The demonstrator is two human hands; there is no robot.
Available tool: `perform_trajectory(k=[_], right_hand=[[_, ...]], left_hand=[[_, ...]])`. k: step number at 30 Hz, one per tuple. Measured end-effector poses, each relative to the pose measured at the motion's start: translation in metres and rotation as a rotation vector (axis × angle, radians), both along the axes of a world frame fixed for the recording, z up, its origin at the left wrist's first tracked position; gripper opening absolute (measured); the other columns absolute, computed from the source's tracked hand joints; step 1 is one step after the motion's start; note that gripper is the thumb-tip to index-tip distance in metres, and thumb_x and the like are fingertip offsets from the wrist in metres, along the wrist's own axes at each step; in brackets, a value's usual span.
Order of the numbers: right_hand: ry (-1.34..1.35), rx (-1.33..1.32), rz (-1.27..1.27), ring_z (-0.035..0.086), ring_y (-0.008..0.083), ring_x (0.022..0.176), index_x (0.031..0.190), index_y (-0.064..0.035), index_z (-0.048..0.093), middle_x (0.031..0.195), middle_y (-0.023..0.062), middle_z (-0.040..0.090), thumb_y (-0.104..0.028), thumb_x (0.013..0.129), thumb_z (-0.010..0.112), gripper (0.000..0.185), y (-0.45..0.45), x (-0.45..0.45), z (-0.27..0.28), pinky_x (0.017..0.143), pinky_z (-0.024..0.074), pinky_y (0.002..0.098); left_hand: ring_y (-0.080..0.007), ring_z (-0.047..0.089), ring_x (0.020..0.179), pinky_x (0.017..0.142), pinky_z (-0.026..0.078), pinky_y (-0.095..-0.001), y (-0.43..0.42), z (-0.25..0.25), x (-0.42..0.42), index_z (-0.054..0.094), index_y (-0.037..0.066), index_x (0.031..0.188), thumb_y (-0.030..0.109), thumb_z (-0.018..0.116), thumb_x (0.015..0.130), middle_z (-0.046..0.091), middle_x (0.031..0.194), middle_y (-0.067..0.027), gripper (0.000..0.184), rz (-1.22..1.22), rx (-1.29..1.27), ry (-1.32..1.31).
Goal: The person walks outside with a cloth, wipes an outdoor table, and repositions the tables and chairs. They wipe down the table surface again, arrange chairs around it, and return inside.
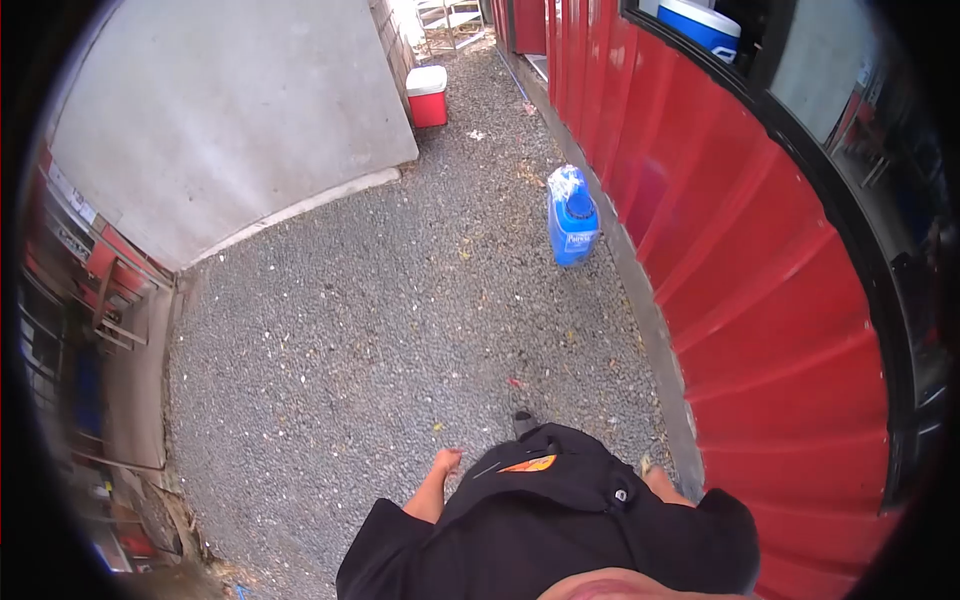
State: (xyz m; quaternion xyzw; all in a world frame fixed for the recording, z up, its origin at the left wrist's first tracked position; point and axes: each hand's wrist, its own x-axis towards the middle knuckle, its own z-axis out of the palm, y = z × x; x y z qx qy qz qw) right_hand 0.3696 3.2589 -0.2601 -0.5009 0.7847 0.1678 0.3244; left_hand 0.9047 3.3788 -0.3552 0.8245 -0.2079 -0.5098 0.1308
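Note:
My left hand hangs at my side over the gravel, its fingers loosely bent and apart, with nothing visible in it. On the other side, my right hand is low beside the red wall, partly behind my dark sleeve. A pale yellowish patch shows at its fingertips; whether it holds anything is unclear. Neither hand touches a nearby object. Ahead and to the right, a blue plastic jug with a white-and-blue top stands upright on the gravel near the wall base.
Grey gravel covers the ground. A red corrugated wall with a dark-framed window runs along the right. At the left is a grey concrete slab. A red cooler with a white lid and a metal rack stand farther off.

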Motion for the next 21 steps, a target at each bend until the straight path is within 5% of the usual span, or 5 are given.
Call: perform_trajectory(k=[2,6,18,19,21], right_hand=[[-0.068,-0.072,0.214,0.061,0.0335,0.089,0.096,-0.0056,0.063,0.092,0.0207,0.063,-0.032,0.068,0.064,0.039,-0.094,0.041,-0.058,0.074,0.0475,0.0407],[-0.316,-0.357,0.201,0.06,0.0361,0.089,0.1,-0.0075,0.06,0.092,0.0206,0.062,-0.024,0.065,0.063,0.039,-0.283,0.195,-0.013,0.076,0.0473,0.043],[-0.24,-0.169,0.285,0.06,0.0358,0.087,0.103,-0.0093,0.059,0.092,0.0199,0.063,-0.021,0.062,0.063,0.043,-0.521,0.436,-0.016,0.076,0.0473,0.0434],[-0.221,-0.058,0.282,0.06,0.0345,0.091,0.102,-0.0091,0.061,0.095,0.0189,0.062,-0.021,0.062,0.063,0.041,-0.528,0.442,-0.01,0.078,0.0475,0.0424],[-0.169,0.066,0.282,0.06,0.0327,0.093,0.099,-0.008,0.063,0.097,0.018,0.063,-0.021,0.061,0.065,0.04,-0.537,0.459,-0.002,0.08,0.048,0.0413]], left_hand=[[-0.0249,0.062,0.07,0.053,0.054,-0.0408,-0.022,0.028,0.034,0.064,0.015,0.104,0.023,0.055,0.079,0.062,0.085,-0.0108,0.027,0.189,0.013,-0.016],[-0.0278,0.058,0.065,0.058,0.053,-0.0438,-0.069,0.031,0.121,0.056,0.012,0.111,0.02,0.052,0.082,0.055,0.079,-0.0091,0.031,0.553,0.018,0.224],[-0.0303,0.059,0.056,0.045,0.052,-0.0429,-0.402,0.05,0.43,0.055,0.001,0.089,0.013,0.046,0.079,0.055,0.071,-0.0168,0.019,0.559,0.054,0.243],[-0.0244,0.055,0.051,0.042,0.048,-0.0399,-0.449,0.063,0.444,0.054,0.004,0.07,0.014,0.05,0.076,0.052,0.06,-0.0092,0.013,0.481,0.018,0.152],[-0.0225,0.055,0.049,0.041,0.049,-0.0382,-0.532,0.024,0.495,0.061,0.003,0.096,0.015,0.054,0.079,0.056,0.067,-0.0089,0.021,0.113,-0.259,-0.037]])
